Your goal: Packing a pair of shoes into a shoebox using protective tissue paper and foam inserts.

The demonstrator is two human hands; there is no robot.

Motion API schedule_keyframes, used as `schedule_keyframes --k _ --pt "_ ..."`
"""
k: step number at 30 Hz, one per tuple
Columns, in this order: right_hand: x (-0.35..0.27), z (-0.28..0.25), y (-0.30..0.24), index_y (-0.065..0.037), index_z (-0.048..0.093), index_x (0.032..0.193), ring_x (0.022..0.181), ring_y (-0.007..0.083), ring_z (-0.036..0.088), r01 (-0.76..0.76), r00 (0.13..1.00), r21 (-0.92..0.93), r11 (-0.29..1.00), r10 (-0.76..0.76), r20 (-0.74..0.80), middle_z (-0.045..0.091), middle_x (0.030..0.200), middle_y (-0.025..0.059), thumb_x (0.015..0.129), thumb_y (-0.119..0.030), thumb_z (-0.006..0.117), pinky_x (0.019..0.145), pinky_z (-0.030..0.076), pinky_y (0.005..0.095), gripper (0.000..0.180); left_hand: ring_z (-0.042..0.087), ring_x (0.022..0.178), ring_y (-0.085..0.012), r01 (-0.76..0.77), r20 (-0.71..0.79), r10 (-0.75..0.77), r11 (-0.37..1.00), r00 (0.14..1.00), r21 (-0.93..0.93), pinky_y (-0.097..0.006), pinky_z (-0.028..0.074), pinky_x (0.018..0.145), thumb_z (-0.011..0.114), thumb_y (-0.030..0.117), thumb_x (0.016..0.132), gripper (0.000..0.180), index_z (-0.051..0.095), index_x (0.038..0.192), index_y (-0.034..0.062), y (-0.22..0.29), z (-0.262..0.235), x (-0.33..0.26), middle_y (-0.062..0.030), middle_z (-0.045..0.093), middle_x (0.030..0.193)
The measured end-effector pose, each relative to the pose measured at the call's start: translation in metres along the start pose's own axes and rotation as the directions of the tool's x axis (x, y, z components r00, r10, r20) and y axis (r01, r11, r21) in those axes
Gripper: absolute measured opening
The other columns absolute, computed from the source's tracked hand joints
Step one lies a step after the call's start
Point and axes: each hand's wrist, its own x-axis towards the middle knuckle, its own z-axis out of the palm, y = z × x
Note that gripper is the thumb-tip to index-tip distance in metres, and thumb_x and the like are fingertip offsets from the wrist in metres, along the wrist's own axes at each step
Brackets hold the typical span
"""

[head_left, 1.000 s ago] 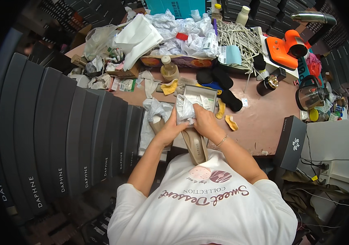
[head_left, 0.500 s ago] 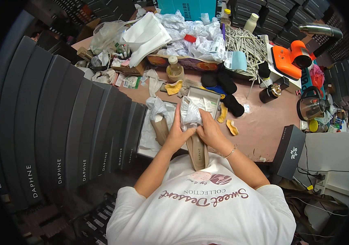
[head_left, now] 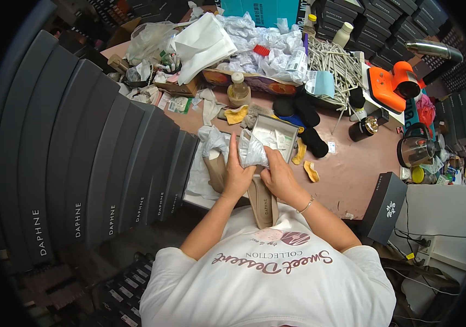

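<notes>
Between stacked dark boxes (head_left: 107, 163) and the open shoebox (head_left: 276, 133), the left hand (head_left: 237, 177) grips a wad of white tissue paper (head_left: 252, 150), fingers closed on its left side. Just right, the right hand (head_left: 277, 177) pinches the lower edge; the beige shoe (head_left: 263, 204) lies beneath, long axis toward the person, on the cluttered brown bench (head_left: 353, 174).

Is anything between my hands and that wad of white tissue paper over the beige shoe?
Nothing visible: the left hand and right hand already grip the tissue paper directly, above the beige shoe.
</notes>
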Motion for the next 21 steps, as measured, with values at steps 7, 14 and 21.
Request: schedule_keyframes --k 7,14,21 --pt "-0.027 0.036 0.016 0.001 0.02 0.143 0.127 0.0316 0.039 -0.197 0.972 0.471 0.86 0.235 -0.023 0.035 0.139 0.024 0.078 0.001 0.046 0.103 0.032 0.0339 0.071 0.05 0.116 -0.0249 0.12 0.269 -0.109 0.992 0.957 -0.027 -0.032 0.038 0.098 0.062 0.001 0.079 0.081 0.016 0.145 0.0003 -0.021 -0.024 0.008 -0.0178 0.047 0.13" --pt "-0.026 0.116 0.12 0.002 0.015 0.144 0.125 0.033 0.039 -0.621 0.773 0.324 0.714 0.626 0.103 0.034 0.139 0.0257 0.082 -0.01 0.056 0.102 0.033 0.0341 0.075 0.048 0.119 -0.0379 0.352 -0.087 -0.352 0.822 0.932 0.448 -0.039 0.036 0.101 0.066 0.019 0.08 0.082 0.018 0.143 -0.0006 -0.152 -0.121 -0.015 -0.0284 0.044 0.132" --pt "-0.058 0.133 0.121 0.004 0.037 0.135 0.097 0.0211 0.056 -0.714 0.658 0.439 0.545 0.737 0.155 0.058 0.111 0.0162 0.086 -0.007 0.054 0.083 0.046 0.0281 0.053 0.055 0.108 -0.0266 0.487 -0.017 -0.49 0.862 0.872 0.138 -0.034 0.041 0.094 0.044 0.019 0.088 0.052 0.038 0.135 -0.0029 -0.154 -0.137 -0.008 -0.0178 0.055 0.121"
